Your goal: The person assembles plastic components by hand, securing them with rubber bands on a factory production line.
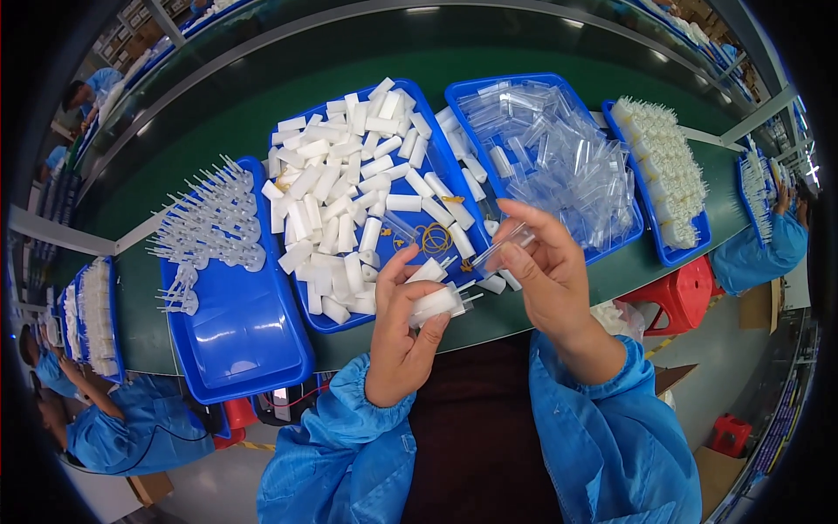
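My left hand (394,345) is closed around a white cylinder-shaped piece (434,305), which has a clear end and thin prongs pointing right. Just right of it, my right hand (559,284) pinches a clear plastic sleeve (504,248) between thumb and fingers. The two pieces are apart. Behind my left hand, a blue tray (327,327) holds many loose white cylinders (403,203) and several yellow rubber bands (436,238). A second blue tray (478,157), beyond my right hand, is heaped with clear plastic sleeves (567,166).
At the left, a blue tray (236,341) holds clear pronged parts (214,218) at its far end. Another blue tray (685,253), to the right, is packed with white pronged pieces (661,166). All stand on a green table (349,52). Red stools (676,297) and co-workers (131,428) are nearby.
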Action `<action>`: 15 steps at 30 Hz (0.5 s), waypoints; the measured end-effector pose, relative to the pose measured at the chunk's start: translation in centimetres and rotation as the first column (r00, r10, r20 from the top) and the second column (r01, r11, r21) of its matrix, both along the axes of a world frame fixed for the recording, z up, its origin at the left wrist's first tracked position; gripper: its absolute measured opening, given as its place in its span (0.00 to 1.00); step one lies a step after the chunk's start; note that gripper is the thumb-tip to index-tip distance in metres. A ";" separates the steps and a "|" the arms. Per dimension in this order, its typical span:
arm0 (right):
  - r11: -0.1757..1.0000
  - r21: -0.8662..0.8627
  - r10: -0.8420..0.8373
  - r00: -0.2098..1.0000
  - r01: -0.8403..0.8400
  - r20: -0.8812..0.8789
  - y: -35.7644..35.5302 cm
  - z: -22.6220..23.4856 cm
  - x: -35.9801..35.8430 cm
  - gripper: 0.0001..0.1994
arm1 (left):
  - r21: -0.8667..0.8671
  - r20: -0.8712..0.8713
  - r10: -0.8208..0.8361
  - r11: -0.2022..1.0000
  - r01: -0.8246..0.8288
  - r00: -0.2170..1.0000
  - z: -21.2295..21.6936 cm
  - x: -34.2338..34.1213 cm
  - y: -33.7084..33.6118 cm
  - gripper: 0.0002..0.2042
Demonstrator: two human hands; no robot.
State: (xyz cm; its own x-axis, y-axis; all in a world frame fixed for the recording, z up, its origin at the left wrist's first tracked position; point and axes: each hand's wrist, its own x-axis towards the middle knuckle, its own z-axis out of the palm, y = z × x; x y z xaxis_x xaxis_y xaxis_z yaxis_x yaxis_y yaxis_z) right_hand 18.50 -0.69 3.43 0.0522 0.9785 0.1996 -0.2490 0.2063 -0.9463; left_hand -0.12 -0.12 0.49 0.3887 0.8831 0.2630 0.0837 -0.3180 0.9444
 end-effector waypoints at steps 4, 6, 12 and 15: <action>0.999 -0.042 0.005 1.000 -0.005 0.005 0.0 -0.7 -0.6 0.21 | 0.005 -0.012 0.014 1.000 -0.014 1.000 -0.2 0.1 -0.1 0.10; 0.999 -0.048 0.026 0.999 -0.027 -0.022 0.1 -1.1 -0.5 0.21 | 0.008 -0.021 0.014 1.000 -0.014 1.000 -0.3 0.1 -0.1 0.10; 0.992 -0.115 0.030 0.970 -0.059 -0.241 0.1 -1.2 -0.2 0.20 | 0.003 -0.033 0.021 1.000 -0.021 0.999 -0.3 0.4 0.0 0.10; 0.993 -0.114 0.022 0.994 -0.034 -0.104 -0.2 -1.3 -0.4 0.19 | 0.006 -0.036 0.027 1.000 -0.027 0.999 -0.4 0.5 0.1 0.10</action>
State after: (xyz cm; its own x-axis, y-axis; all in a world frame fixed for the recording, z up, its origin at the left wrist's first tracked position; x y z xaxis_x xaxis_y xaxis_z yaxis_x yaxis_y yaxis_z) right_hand 18.11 -0.88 2.11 0.0388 0.9960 0.0804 -0.3495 0.0889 -0.9327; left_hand 0.37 -0.06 0.07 0.3741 0.8919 0.2539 0.1259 -0.3201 0.9390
